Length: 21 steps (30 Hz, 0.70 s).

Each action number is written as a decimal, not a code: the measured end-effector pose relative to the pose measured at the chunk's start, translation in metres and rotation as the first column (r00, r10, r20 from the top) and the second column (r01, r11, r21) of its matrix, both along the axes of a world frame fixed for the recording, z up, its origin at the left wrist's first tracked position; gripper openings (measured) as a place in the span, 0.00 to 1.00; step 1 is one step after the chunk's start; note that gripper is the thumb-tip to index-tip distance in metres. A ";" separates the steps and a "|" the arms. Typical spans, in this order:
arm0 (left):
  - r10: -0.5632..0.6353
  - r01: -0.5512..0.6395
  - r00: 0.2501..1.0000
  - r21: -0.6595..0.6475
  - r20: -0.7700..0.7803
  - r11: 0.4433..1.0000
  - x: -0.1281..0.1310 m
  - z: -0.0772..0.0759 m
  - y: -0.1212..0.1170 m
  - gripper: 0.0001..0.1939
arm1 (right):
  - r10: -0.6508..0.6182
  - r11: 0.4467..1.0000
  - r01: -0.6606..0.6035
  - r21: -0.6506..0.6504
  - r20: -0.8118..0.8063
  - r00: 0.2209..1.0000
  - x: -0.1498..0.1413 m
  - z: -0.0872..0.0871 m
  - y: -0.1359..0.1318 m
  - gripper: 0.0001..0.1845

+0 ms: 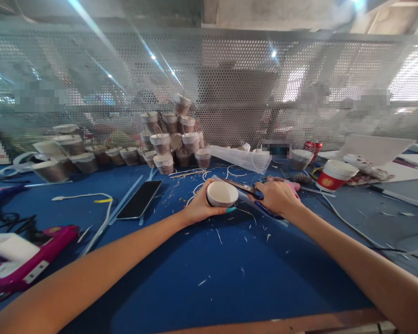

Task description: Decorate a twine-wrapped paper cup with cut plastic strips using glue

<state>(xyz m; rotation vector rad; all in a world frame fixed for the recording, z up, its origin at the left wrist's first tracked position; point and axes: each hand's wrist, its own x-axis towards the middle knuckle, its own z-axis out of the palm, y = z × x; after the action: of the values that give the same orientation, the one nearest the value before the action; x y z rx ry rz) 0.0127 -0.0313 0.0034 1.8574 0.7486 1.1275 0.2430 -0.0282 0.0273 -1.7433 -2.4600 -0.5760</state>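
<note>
My left hand [201, 204] is wrapped round a small pale cup [223, 194], its open mouth facing up toward me. A teal nail on the thumb shows at the cup's lower front. My right hand [277, 197] grips a pair of scissors [242, 186] with dark blue handles. The blades point left and lie close behind the cup's rim; whether they touch it I cannot tell. White cord [235, 172] lies curled on the table just beyond both hands. A clear plastic strip runs under and beside the scissors.
Stacked wrapped cups [161, 144] stand at the back left. A black phone [139, 199] lies left of my hands, with a magenta power strip [45, 255] nearer. At the right are red-and-white paper cups [334, 175], red cans [313, 149] and cables. Scraps litter the blue table [230, 278].
</note>
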 end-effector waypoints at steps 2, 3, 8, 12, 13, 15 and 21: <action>0.002 -0.002 1.000 -0.005 -0.003 1.000 0.001 0.000 0.000 0.32 | 0.011 1.000 -0.011 0.026 -0.007 1.000 0.001 0.001 0.000 0.25; 0.005 -0.005 1.000 -0.006 -0.006 1.000 0.001 0.000 0.000 0.32 | 0.022 0.999 -0.022 0.043 -0.019 1.000 0.002 0.002 0.000 0.26; -0.017 0.017 1.000 -0.009 -0.005 1.000 0.003 0.000 0.000 0.32 | 0.042 0.996 -0.037 0.078 -0.068 0.997 0.006 0.006 -0.001 0.27; -0.038 0.038 0.999 0.013 0.000 0.999 0.004 0.003 -0.001 0.31 | 0.056 0.996 -0.053 0.068 -0.051 0.997 0.006 0.005 -0.001 0.28; -0.040 0.040 0.999 0.018 0.003 0.999 0.004 0.004 -0.002 0.31 | 0.056 0.997 -0.053 0.064 -0.051 0.997 0.006 0.004 -0.001 0.28; -0.046 0.045 0.999 0.021 0.005 0.999 0.005 0.005 -0.003 0.31 | 0.057 0.997 -0.054 0.057 -0.050 0.997 0.005 0.003 -0.001 0.28; -0.063 0.063 0.998 0.027 0.008 0.998 0.007 0.006 -0.004 0.31 | 0.065 0.994 -0.061 0.096 -0.043 0.997 0.004 0.002 -0.001 0.29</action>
<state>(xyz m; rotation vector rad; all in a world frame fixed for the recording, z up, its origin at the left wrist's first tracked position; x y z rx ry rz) 0.0197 -0.0350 0.0096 1.8839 0.6687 1.1099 0.2467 -0.0294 0.0290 -1.6200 -2.4052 -0.6288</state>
